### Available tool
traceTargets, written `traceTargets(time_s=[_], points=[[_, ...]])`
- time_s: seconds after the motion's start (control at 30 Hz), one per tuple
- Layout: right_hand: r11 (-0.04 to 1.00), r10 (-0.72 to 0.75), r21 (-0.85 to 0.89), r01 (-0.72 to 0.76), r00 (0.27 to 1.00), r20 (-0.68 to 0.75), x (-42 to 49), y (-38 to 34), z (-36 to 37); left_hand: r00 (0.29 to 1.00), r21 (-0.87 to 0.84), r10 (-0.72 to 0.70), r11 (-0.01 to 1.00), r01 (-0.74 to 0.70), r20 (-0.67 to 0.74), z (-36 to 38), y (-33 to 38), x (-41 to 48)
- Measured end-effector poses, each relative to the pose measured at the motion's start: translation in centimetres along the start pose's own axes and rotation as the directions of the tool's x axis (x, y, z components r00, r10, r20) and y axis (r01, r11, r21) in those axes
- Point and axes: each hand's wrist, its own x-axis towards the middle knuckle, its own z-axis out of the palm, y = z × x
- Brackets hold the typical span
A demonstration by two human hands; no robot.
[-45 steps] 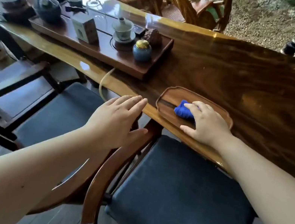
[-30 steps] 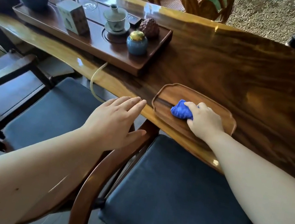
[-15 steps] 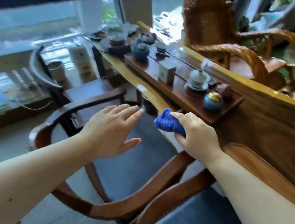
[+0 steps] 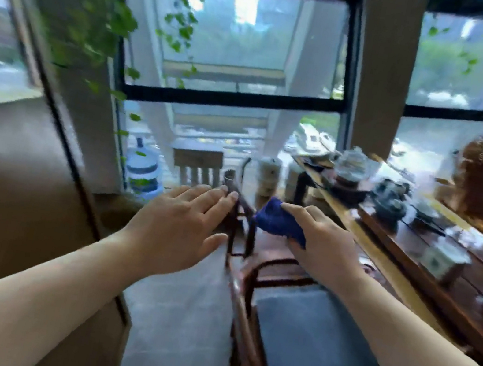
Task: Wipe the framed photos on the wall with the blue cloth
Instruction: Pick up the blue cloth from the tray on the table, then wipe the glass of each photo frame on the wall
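My right hand (image 4: 320,248) grips the bunched blue cloth (image 4: 278,221) in the air, left of the long wooden table (image 4: 381,259). To its left my left hand (image 4: 180,227) is held out flat with the fingers spread and nothing in it. Part of a light frame (image 4: 19,24) shows on the brown wall at the far left; I cannot tell whether it is a framed photo. The whole view is blurred by motion.
Wooden chairs with dark blue cushions (image 4: 316,357) stand below my hands. A tea set on a dark tray (image 4: 416,246) fills the table at right. A big window (image 4: 234,52), hanging vines (image 4: 96,12) and a water jug (image 4: 142,168) lie ahead. A brown wall (image 4: 6,190) rises at left.
My right hand lifted the blue cloth off the small wooden tray on the table. The view swung up and left, from the table toward the window and the wall. Both hands stay raised.
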Motion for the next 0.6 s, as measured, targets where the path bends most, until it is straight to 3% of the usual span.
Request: traceTargets(time_s=[0.27,0.6], points=[[0.962,-0.175,0.205,0.181,0.983,-0.049,11.8,-12.6,5.3,0.967,0.177,-0.250,0.950,0.256,-0.057,-4.6,-12.5,-5.6],[0.758,-0.320,0.540,0.365,0.930,-0.179,25.7,-25.5,12.4,0.860,0.495,-0.499,0.724,0.481,-0.106,-9.5,-23.4,-8.7]])
